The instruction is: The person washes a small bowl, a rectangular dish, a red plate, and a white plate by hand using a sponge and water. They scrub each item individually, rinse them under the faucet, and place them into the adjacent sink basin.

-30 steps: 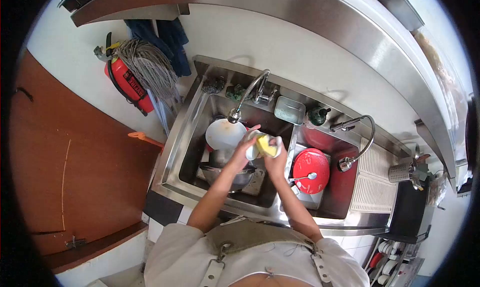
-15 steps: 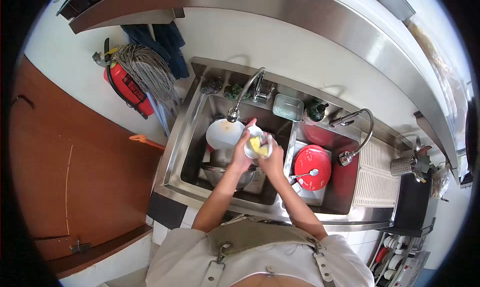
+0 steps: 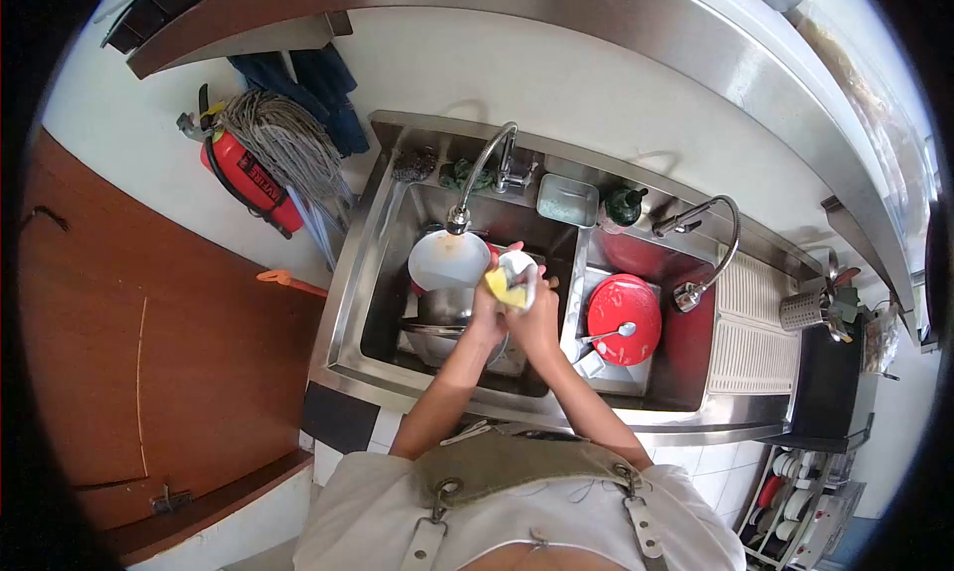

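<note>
Over the left sink basin, both hands are close together around a small white bowl [image 3: 517, 264]. My left hand [image 3: 488, 310] is closed on the bowl's left side, with fingertips showing past its far rim. A yellow sponge [image 3: 508, 290] is pressed at the bowl's near side, and my right hand [image 3: 537, 315] is closed on it, though its grip is partly hidden. Just beyond my left hand lie a large white bowl [image 3: 447, 260] and a metal pot [image 3: 443, 307] in the basin.
Red plates [image 3: 624, 318] with a spoon [image 3: 624, 329] sit in the right basin. Two faucets, one a left faucet [image 3: 459, 216], arch over the basins. A clear tray [image 3: 567, 200] and a dark green bottle [image 3: 623, 206] stand on the back ledge. A ribbed drainboard [image 3: 752, 342] lies right.
My hands have turned the small white bowl, and the yellow sponge has shifted to its near left side. The view has tilted slightly; the sink dishes stay in place.
</note>
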Demonstrator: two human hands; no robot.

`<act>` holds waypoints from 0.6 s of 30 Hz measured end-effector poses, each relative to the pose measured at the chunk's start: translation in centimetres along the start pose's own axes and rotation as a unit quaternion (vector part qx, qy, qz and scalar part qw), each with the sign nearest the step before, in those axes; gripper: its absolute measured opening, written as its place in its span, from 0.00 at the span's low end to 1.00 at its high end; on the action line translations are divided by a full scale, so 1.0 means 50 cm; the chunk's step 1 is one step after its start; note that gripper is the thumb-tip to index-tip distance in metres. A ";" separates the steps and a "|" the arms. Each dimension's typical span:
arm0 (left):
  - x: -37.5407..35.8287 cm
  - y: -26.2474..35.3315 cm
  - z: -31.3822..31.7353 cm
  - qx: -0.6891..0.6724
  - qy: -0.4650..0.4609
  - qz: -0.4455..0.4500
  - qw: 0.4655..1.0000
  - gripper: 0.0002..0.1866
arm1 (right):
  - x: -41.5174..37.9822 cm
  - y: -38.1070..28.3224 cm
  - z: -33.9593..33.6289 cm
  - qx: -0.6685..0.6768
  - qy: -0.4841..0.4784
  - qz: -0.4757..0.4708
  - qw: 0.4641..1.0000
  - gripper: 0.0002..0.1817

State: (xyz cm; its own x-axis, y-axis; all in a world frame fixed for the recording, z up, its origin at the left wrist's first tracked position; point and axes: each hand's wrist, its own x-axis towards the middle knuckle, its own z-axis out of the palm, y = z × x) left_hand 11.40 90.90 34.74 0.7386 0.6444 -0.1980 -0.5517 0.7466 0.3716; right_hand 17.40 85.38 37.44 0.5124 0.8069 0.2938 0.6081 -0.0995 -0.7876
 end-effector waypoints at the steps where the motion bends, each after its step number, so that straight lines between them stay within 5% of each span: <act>1: 0.002 0.009 -0.007 -0.002 -0.015 0.003 1.000 0.31 | -0.004 -0.016 -0.014 -0.001 -0.012 -0.018 1.000 0.15; 4: 0.006 -0.007 -0.003 0.021 0.004 0.004 1.000 0.29 | 0.018 -0.011 -0.030 -0.035 -0.038 -0.046 0.998 0.15; 5: 0.007 -0.014 0.001 0.034 0.037 0.001 0.999 0.27 | 0.028 -0.022 -0.029 0.035 0.004 0.031 0.999 0.13; 8: 0.014 -0.017 0.010 0.028 0.069 0.013 0.997 0.26 | 0.037 -0.005 -0.009 0.074 0.072 0.058 0.993 0.14; 10: 0.015 0.006 0.013 -0.011 0.017 0.015 1.000 0.27 | 0.025 -0.001 -0.015 0.001 0.011 -0.061 0.998 0.14; 12: 0.006 0.034 0.017 0.002 -0.008 0.040 0.999 0.26 | 0.007 0.015 -0.043 0.023 -0.129 -0.046 0.990 0.17; 14: -0.001 0.050 0.025 0.040 0.000 0.036 0.999 0.24 | 0.017 0.013 -0.097 0.020 -0.158 -0.050 0.986 0.17; 18: -0.009 0.078 0.033 0.082 0.056 0.033 0.995 0.21 | 0.024 0.114 -0.134 0.237 0.056 0.105 0.964 0.15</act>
State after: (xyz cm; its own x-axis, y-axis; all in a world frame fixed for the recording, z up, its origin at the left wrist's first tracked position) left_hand 9.53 93.25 37.79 0.6496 0.7127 -0.2647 -0.5207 0.6708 0.5281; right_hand 25.55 81.87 36.92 0.6731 0.7268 0.1367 0.1526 0.0443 -0.9873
